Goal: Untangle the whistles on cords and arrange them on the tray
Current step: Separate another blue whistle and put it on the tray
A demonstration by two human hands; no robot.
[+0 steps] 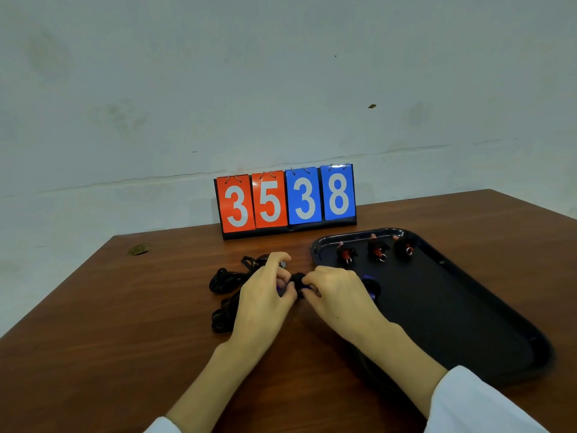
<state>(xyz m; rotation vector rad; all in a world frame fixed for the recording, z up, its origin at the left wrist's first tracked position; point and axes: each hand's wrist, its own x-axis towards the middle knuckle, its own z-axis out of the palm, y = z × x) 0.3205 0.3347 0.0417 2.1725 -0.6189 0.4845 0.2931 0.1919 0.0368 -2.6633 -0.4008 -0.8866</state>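
Note:
A black tray (pixel 452 307) lies on the right of the brown table. Along its far edge sit three red whistles (pixel 346 254) (pixel 377 249) (pixel 405 247), each with its black cord bundled up. A blue whistle (pixel 371 287) lies at the tray's left rim. My left hand (pixel 265 292) and my right hand (pixel 334 292) meet just left of the tray and pinch a small bundle of black cord (pixel 296 281) with a blue whistle between the fingers. A tangle of loose black cords (pixel 226 282) trails to the left of my left hand.
A flip scoreboard (pixel 285 200) showing 35 and 38 stands at the table's far edge against the wall. A small brownish mark (pixel 138 249) sits near the far left corner of the table (pixel 125 323). White sleeves cover both forearms.

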